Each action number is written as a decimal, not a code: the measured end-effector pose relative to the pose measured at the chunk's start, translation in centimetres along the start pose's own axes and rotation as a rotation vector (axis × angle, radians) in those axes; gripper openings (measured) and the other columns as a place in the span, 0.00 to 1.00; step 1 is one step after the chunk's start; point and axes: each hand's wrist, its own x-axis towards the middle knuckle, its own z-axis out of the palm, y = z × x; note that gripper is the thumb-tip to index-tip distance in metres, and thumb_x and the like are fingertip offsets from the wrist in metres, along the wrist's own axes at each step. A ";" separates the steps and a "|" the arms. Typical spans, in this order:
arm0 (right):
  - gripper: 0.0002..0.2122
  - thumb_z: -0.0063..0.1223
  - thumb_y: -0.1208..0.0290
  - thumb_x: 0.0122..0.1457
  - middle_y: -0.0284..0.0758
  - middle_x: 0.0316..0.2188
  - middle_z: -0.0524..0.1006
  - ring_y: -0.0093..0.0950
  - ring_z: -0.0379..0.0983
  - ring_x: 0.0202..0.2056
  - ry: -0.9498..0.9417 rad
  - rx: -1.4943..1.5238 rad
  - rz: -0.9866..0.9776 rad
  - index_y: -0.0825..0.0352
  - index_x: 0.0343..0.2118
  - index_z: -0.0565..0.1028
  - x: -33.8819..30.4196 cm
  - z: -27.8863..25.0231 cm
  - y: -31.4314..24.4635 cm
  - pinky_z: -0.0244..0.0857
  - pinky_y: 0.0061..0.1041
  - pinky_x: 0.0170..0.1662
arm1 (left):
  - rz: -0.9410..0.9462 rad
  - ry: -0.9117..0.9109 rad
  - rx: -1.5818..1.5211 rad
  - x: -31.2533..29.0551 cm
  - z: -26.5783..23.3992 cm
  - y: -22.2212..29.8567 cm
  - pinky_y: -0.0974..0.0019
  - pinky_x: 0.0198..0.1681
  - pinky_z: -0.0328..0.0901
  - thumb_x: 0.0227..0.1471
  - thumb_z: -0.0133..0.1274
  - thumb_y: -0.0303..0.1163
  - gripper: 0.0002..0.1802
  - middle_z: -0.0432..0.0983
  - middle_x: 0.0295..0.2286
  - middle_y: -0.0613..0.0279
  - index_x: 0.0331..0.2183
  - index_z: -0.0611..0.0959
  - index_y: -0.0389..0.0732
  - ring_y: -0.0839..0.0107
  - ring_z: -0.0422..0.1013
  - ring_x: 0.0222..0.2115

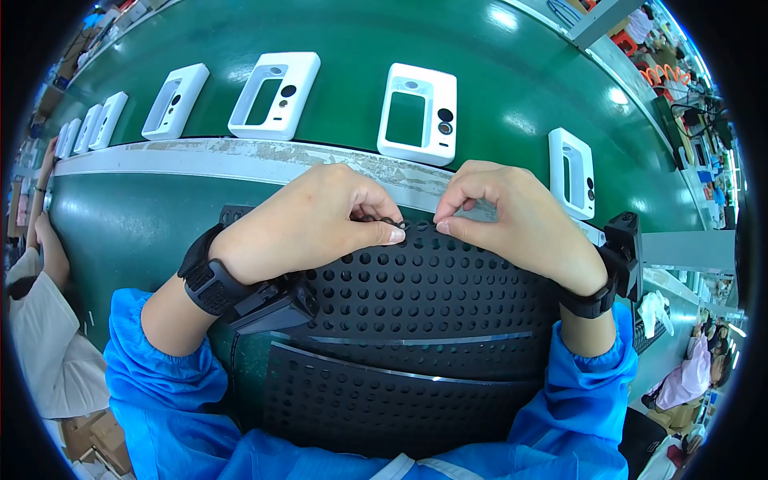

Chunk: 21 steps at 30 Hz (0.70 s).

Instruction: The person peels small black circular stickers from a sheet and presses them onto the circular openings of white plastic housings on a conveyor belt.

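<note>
Both my hands are closed over the far edge of a black sheet (376, 308) punched with rows of round holes. In my left hand (300, 216), thumb and fingers pinch a few small black rings (370, 218), partly covered by the fingers. My right hand (524, 220) has its thumb and forefinger pressed together close to the sheet's far edge. Whatever lies between those right fingertips is too small to make out. A black strapped device sits on each wrist.
Beyond a worn pale rail (200, 152), several white housings with rectangular openings, such as the white housing (442, 148) straight ahead, stand on a green surface (344, 32). More perforated black sheet (352, 400) lies nearest me. A person in a light shirt (60, 344) sits at the left.
</note>
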 end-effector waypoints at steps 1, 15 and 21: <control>0.03 0.54 0.77 0.46 0.33 0.25 0.72 0.27 0.69 0.28 0.013 -0.037 -0.020 0.69 0.24 0.73 0.0 0.2 0.0 0.63 0.22 0.33 | 0.000 0.000 -0.003 0.0 0.0 0.0 0.73 0.30 0.64 0.44 0.56 0.30 0.10 0.76 0.23 0.61 0.29 0.79 0.33 0.77 0.69 0.24; 0.02 0.50 0.78 0.51 0.27 0.26 0.69 0.14 0.61 0.27 0.008 0.134 0.259 0.70 0.27 0.71 0.1 -0.8 -2.5 0.55 0.14 0.31 | 0.003 0.010 0.037 -0.4 -0.1 0.3 0.72 0.30 0.64 0.44 0.56 0.31 0.11 0.76 0.24 0.58 0.30 0.80 0.33 0.74 0.70 0.24; 0.03 0.50 0.77 0.53 0.28 0.30 0.69 0.15 0.62 0.31 0.098 0.241 0.267 0.71 0.27 0.71 0.4 0.0 -1.9 0.57 0.14 0.34 | 0.039 0.011 0.008 -0.5 0.0 0.0 0.71 0.30 0.64 0.43 0.56 0.31 0.11 0.76 0.24 0.57 0.30 0.80 0.33 0.71 0.70 0.25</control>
